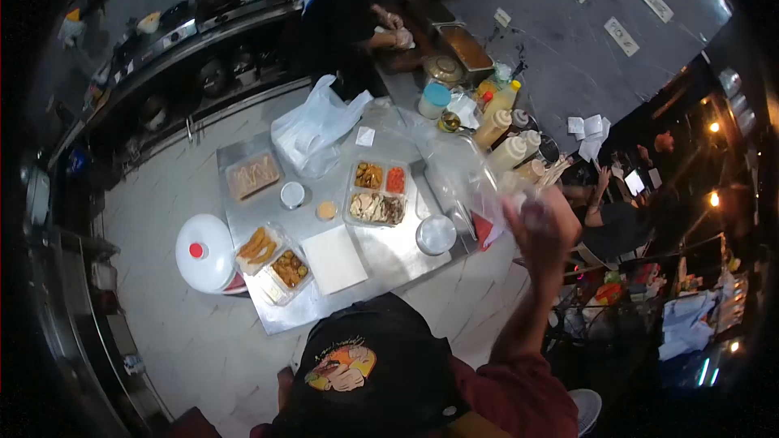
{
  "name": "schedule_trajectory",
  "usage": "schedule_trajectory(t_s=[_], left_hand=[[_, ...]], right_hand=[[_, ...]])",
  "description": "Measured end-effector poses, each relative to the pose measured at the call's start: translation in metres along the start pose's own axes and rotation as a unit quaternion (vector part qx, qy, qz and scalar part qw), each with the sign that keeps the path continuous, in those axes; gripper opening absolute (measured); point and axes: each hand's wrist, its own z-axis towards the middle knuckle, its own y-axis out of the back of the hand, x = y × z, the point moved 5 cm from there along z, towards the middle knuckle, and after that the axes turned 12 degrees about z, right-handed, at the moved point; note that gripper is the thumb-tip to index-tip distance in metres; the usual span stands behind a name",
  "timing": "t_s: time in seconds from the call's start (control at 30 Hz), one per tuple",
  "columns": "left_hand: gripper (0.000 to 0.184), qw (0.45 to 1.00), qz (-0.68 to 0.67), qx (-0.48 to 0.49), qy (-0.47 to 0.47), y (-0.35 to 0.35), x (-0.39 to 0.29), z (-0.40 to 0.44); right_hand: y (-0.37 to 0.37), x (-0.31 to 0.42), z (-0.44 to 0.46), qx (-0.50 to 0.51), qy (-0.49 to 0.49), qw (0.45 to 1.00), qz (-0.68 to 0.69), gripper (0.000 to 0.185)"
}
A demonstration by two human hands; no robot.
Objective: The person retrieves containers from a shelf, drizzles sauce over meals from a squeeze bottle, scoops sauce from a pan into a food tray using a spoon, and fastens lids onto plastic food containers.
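My right hand (pixel 542 223) is raised at the right end of the metal table (pixel 389 258), closed around clear plastic (pixel 462 166) that stretches left from it. My left hand (pixel 285 385) hangs low by the black apron (pixel 373 369), mostly hidden, its fingers not clear. A divided clear tray (pixel 378 193) with several foods lies mid-table. A white closed box (pixel 334 259) sits nearer me, beside an open container of fried food (pixel 273 264). A round clear-lidded tub (pixel 436 235) stands near the right edge. Farther left are a sauced container (pixel 252 176) and small tubs (pixel 293 195).
A white plastic bag (pixel 316 127) stands at the table's back. Sauce bottles (pixel 507 152) line the right counter. A white lidded bucket (pixel 204 254) is on the floor at left. Another person's gloved hands (pixel 393 35) are at the back counter. A seated person (pixel 613 223) is at right.
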Motion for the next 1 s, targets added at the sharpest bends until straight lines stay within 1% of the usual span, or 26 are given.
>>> schedule_trajectory(t_s=[0.03, 0.07, 0.1, 0.13, 0.17, 0.2, 0.23, 0.27, 0.3, 0.33, 0.37, 0.4, 0.43, 0.47, 0.5, 0.57, 0.63, 0.67, 0.7, 0.73, 0.8, 0.87, 0.9, 0.97, 1.0], left_hand=[[0.013, 1.000, -0.015, 0.000, 0.007, 0.000, 0.003, 0.002], [0.013, 0.999, -0.035, 0.003, 0.020, 0.000, 0.009, 0.001], [0.012, 0.998, -0.051, 0.004, 0.034, 0.001, 0.014, 0.001], [0.012, 0.998, -0.047, 0.003, 0.034, 0.001, 0.016, 0.003], [0.012, 1.000, -0.014, 0.003, 0.019, 0.002, 0.018, 0.002], [0.014, 0.935, 0.306, -0.002, -0.177, 0.006, -0.001, -0.002], [0.015, 0.999, 0.026, 0.011, -0.018, 0.003, 0.016, 0.008], [0.017, 0.955, -0.260, 0.015, 0.145, -0.011, 0.036, 0.005], [0.020, 0.936, -0.311, 0.031, 0.162, -0.022, 0.037, 0.003], [0.023, 0.914, -0.363, 0.040, 0.178, -0.023, 0.042, 0.002], [0.028, 0.995, -0.059, -0.027, 0.072, -0.021, 0.040, -0.001], [0.023, 0.947, -0.251, -0.027, 0.198, -0.036, 0.042, -0.008], [0.020, 0.936, -0.306, -0.024, 0.172, -0.047, 0.050, -0.004], [0.020, 0.920, -0.358, -0.045, 0.153, -0.057, 0.048, -0.001], [0.020, 0.912, -0.369, -0.033, 0.175, -0.064, 0.050, -0.002], [0.019, 0.897, -0.386, -0.007, 0.215, -0.074, 0.046, -0.004], [0.019, 0.882, -0.406, 0.016, 0.239, -0.084, 0.042, -0.005], [0.018, 0.874, -0.416, 0.027, 0.247, -0.088, 0.040, -0.006], [0.018, 0.868, -0.425, 0.038, 0.254, -0.092, 0.037, -0.004], [0.018, 0.869, -0.438, 0.000, 0.233, -0.093, 0.034, -0.001], [0.018, 0.869, -0.449, -0.017, 0.209, -0.079, 0.024, -0.007], [0.019, 0.861, -0.467, -0.032, 0.201, -0.082, 0.026, -0.011], [0.020, 0.866, -0.452, -0.036, 0.211, -0.082, 0.027, -0.012], [0.021, 0.877, -0.420, -0.042, 0.231, -0.086, 0.035, -0.015], [0.023, 0.866, -0.442, -0.031, 0.232, -0.089, 0.037, -0.021]], right_hand=[[-0.017, -0.031, -0.002, 0.019, -0.104, 0.994, 0.007, 0.027], [-0.036, -0.064, -0.017, 0.007, -0.132, 0.991, 0.018, 0.026], [-0.045, -0.080, -0.031, 0.003, -0.169, 0.985, 0.033, 0.023], [-0.055, -0.091, -0.040, -0.004, -0.203, 0.978, 0.050, 0.021], [-0.063, -0.099, -0.047, -0.010, -0.237, 0.969, 0.066, 0.019], [-0.068, -0.106, -0.053, -0.026, -0.252, 0.956, 0.150, 0.017], [-0.070, -0.111, -0.063, -0.039, -0.270, 0.934, 0.230, 0.015], [-0.072, -0.113, -0.072, -0.047, -0.287, 0.905, 0.311, 0.014], [-0.077, -0.105, -0.075, 0.010, -0.272, 0.906, 0.324, 0.025], [-0.090, -0.082, -0.077, 0.054, -0.305, 0.882, 0.356, 0.029], [-0.103, -0.061, -0.085, 0.101, -0.338, 0.853, 0.385, 0.033], [-0.122, -0.053, -0.103, 0.229, -0.334, 0.847, 0.345, 0.033], [-0.142, -0.048, -0.120, 0.346, -0.320, 0.832, 0.294, 0.033], [-0.160, -0.032, -0.126, 0.357, -0.298, 0.822, 0.327, 0.031], [-0.178, -0.006, -0.136, 0.367, -0.281, 0.812, 0.356, 0.029], [-0.215, 0.048, -0.143, 0.270, -0.259, 0.782, 0.499, 0.032], [-0.257, 0.077, -0.165, 0.338, -0.262, 0.742, 0.517, 0.035], [-0.267, 0.100, -0.167, 0.444, -0.197, 0.772, 0.411, 0.034], [-0.273, 0.119, -0.173, 0.537, -0.124, 0.781, 0.294, 0.034], [-0.279, 0.128, -0.179, 0.543, -0.146, 0.766, 0.313, 0.033], [-0.294, 0.137, -0.195, 0.557, -0.186, 0.732, 0.346, 0.032], [-0.298, 0.146, -0.201, 0.526, -0.081, 0.761, 0.371, 0.026], [-0.301, 0.150, -0.203, 0.507, -0.027, 0.771, 0.384, 0.024], [-0.315, 0.150, -0.216, 0.494, 0.024, 0.761, 0.419, 0.023], [-0.319, 0.149, -0.224, 0.487, 0.049, 0.755, 0.437, 0.023]])
